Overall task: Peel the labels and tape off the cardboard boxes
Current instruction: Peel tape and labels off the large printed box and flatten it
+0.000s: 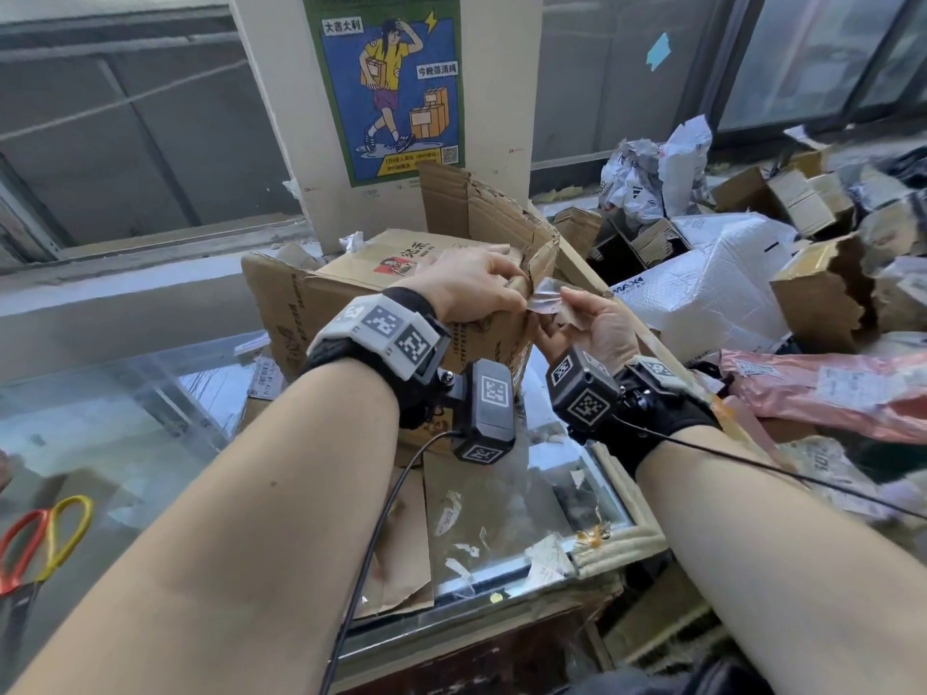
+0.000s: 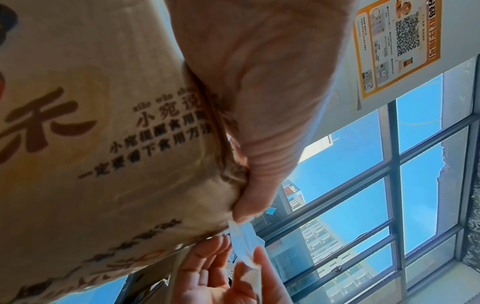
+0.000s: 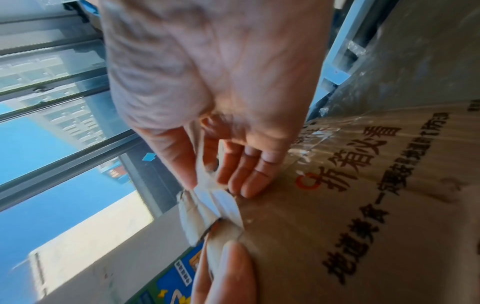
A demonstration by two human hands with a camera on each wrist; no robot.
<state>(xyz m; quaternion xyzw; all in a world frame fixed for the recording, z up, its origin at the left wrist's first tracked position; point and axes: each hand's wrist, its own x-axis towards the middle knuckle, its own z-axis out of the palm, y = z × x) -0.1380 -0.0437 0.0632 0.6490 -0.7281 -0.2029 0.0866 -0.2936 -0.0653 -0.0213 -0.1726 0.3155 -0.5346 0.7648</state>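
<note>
A printed brown cardboard box point(image 1: 351, 293) stands on the glass counter, its torn flap up at the back. My left hand point(image 1: 476, 288) lies on the box's top right corner, fingers curled over the edge and pinching the corner point(image 2: 244, 205). My right hand point(image 1: 587, 318) is just to the right, thumb and forefinger pinching a strip of clear tape point(image 1: 544, 303) that stretches away from that corner. The tape point(image 2: 244, 242) looks whitish and crumpled in the left wrist view; in the right wrist view the tape point(image 3: 210, 203) runs from my thumb to the box point(image 3: 363, 205).
Red and yellow scissors point(image 1: 40, 539) lie at the left on the glass counter point(image 1: 501, 554), among paper scraps and flat cardboard. A heap of boxes and mailer bags point(image 1: 752, 273) fills the right. A pillar with a poster point(image 1: 386, 82) stands behind the box.
</note>
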